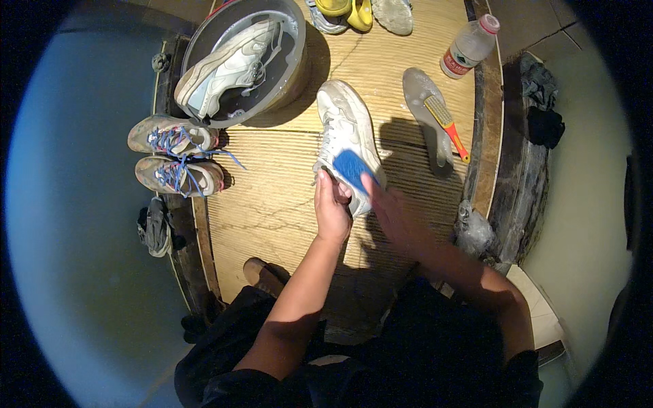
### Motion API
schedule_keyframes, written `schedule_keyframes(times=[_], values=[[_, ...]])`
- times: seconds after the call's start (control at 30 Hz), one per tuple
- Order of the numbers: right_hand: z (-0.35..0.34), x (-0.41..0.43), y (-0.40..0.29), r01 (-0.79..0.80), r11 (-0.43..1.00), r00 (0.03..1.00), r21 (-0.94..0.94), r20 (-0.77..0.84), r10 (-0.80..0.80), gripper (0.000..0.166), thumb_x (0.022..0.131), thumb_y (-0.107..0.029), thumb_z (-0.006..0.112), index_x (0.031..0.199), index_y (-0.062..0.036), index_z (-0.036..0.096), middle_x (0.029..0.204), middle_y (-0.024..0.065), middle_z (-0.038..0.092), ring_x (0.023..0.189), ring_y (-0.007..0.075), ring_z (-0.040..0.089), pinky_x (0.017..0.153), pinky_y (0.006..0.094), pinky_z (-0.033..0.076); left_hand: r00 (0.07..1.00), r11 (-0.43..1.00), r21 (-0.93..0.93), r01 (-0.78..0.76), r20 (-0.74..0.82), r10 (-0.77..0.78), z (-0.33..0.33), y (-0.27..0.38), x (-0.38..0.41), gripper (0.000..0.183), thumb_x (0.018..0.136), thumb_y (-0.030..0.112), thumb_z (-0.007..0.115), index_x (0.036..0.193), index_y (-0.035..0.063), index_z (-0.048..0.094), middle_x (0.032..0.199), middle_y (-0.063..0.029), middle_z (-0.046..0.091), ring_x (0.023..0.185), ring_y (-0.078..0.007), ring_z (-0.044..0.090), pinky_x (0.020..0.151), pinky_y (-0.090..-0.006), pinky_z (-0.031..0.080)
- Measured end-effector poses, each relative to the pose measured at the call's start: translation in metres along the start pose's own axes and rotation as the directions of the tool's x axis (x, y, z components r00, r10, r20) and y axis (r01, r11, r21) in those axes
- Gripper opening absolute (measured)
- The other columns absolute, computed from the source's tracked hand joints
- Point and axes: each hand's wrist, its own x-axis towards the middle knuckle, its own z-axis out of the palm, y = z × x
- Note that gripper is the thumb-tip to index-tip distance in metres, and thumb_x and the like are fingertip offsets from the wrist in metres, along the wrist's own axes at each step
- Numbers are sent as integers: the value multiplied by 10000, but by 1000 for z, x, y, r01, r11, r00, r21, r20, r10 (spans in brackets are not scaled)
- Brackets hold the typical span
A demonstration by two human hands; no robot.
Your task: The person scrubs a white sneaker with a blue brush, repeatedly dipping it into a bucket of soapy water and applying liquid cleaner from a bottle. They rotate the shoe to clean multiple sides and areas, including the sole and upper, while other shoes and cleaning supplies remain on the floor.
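In the middle of the head view is a white sneaker (352,117), its toe pointing away from me and its toe cap and sole edge looking greyish. My left hand (331,211) grips it at the heel opening, fingers partly inside the shoe. My right hand (390,214), blurred, holds a blue brush (352,168) against the side of the sneaker. A second white sneaker (229,71) rests tilted in a round basin (301,61) with water at the upper left. Right of the sneaker in my hand, a yellow and orange-red brush (446,127) lies across a grey insole (428,97).
Multicoloured shoes with blue laces (178,176) stand at the left edge. A plastic bottle (467,51) stands at the upper right; yellow clogs (359,15) and another insole (393,15) lie at the top. A crumpled plastic bag (474,232) sits by the right ledge.
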Motion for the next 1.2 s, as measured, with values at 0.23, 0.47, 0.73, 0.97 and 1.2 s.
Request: schedule_keyframes(times=[0.23, 0.47, 0.73, 0.97, 1.2], values=[[-8, 31, -21, -136, 990, 983, -26, 119, 138, 495, 990, -193, 546, 1464, -123, 423, 807, 241, 616, 709, 396, 616, 614, 474, 468, 998, 997, 74, -7, -64, 12, -3, 3, -2, 262, 1038, 366, 489, 985, 115, 547, 742, 39, 513, 659, -54, 463, 608, -204, 374], [21, -39, 14, 94, 995, 989, -28, -110, -96, 483, 1006, -201, 513, 1455, -57, 411, 819, 224, 636, 710, 399, 622, 620, 491, 479, 998, 997, 51, -65, 15, 64, 3, 2, 0, 215, 1018, 239, 551, 1125, 53, 571, 972, -1, 629, 798, -53, 542, 706, -213, 435], [-13, 42, -12, -203, 979, 975, -26, 82, 205, 495, 987, -143, 551, 1462, -86, 424, 906, 250, 645, 754, 410, 628, 679, 471, 474, 997, 992, 124, -39, 71, 30, -17, -8, 4, 187, 1018, 220, 562, 1087, 48, 536, 946, -7, 619, 808, -64, 538, 738, -236, 450], [5, -53, -3, -217, 976, 969, 5, 120, 215, 481, 987, -122, 542, 1455, -88, 435, 968, 268, 653, 823, 423, 651, 737, 453, 505, 987, 982, 96, -161, 22, 159, -2, -9, 5, 231, 1021, 225, 555, 1116, 16, 534, 1059, -62, 644, 903, -104, 575, 820, -262, 469], [-23, 65, 4, -177, 981, 980, -81, 75, 183, 475, 984, -137, 551, 1447, -105, 450, 1002, 255, 650, 873, 378, 643, 745, 446, 493, 994, 992, 65, -105, 38, 102, 2, -5, 8, 273, 1011, 161, 554, 1225, -7, 523, 1143, -113, 656, 983, -169, 630, 891, -320, 501]])
